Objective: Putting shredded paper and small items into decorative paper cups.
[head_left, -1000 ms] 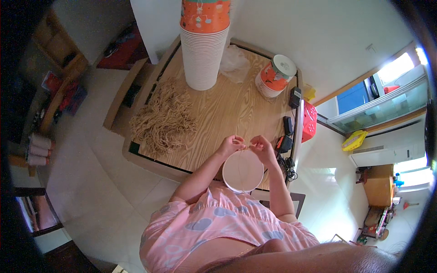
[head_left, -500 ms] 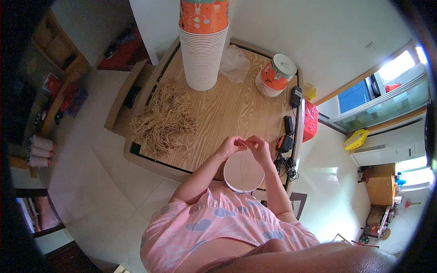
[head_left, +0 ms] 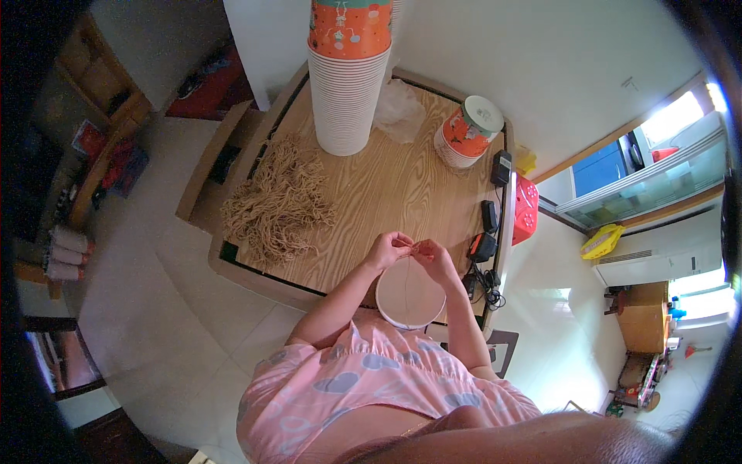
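A round white paper bucket point(head_left: 410, 295) sits in front of my chest at the near edge of the wooden table point(head_left: 402, 185). My left hand point(head_left: 389, 249) and my right hand point(head_left: 433, 257) meet just above its far rim. Both pinch a thin tan cord point(head_left: 410, 248) stretched between the fingertips. A pile of tan cord pieces point(head_left: 278, 203) lies on the table's left side.
A tall stack of white and orange paper buckets point(head_left: 345, 73) stands at the table's far end, with a shorter lidded stack point(head_left: 468, 131) and a clear plastic bag point(head_left: 398, 110) beside it. Black chargers and cables point(head_left: 487, 232) line the right edge. A red basket point(head_left: 523, 207) sits on the floor.
My hands have stayed at the bucket's far rim, with only small finger movements on the cord.
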A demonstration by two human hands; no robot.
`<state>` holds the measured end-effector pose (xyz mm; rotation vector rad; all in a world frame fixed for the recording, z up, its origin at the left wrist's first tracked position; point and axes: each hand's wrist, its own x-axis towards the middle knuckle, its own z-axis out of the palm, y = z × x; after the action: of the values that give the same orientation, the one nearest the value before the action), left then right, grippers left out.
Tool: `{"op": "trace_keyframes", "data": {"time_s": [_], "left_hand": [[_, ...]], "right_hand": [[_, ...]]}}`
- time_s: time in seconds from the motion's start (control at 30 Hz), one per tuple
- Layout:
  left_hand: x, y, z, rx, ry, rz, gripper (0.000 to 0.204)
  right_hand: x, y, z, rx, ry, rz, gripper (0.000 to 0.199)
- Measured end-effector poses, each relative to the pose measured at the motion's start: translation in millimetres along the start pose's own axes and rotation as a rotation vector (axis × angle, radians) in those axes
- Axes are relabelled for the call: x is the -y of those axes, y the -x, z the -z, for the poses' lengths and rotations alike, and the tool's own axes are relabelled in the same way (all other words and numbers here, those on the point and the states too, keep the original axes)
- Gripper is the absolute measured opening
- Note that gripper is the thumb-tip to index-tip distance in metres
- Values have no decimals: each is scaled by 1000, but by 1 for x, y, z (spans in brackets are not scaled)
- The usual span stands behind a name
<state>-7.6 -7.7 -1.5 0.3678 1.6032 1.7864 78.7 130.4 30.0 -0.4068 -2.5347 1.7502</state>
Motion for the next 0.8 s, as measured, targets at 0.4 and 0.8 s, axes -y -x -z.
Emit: {"op": "trace_keyframes", "data": {"time_s": [0.4, 0.8], "left_hand": [[-3, 2, -3, -9, 181, 31, 17], [-3, 5, -3, 63, -50, 0, 20]], "right_hand": [[2, 3, 2, 35, 79, -67, 14], [2, 6, 4, -15, 124, -82, 16]]}}
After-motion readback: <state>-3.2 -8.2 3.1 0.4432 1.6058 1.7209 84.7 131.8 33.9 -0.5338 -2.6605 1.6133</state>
